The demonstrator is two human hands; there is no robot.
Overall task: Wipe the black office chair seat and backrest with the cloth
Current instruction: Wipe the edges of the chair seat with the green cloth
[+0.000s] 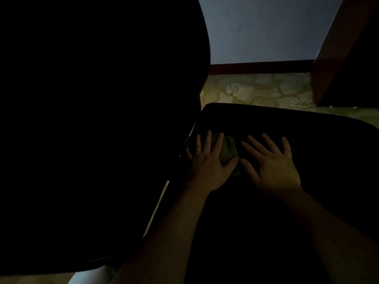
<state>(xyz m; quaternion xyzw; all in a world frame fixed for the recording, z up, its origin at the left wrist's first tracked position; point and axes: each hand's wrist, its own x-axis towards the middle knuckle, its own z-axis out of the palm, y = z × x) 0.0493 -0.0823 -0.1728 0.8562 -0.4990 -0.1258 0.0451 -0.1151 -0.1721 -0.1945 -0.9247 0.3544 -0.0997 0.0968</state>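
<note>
The black office chair fills the dim view: its backrest [92, 119] looms on the left, its seat [287, 128] spreads to the right. A green cloth [228, 149] lies on the seat near the gap by the backrest. My left hand [207, 162] presses flat on the cloth with fingers spread and straight. Beside it, my right hand [272, 162] rests flat on the bare seat, fingers spread, its thumb close to the cloth's edge.
Beyond the seat lies a floral patterned floor [256, 89], met by a dark red skirting board [260, 67] and a pale wall [266, 27]. A dark wooden furniture panel [336, 48] stands at the upper right.
</note>
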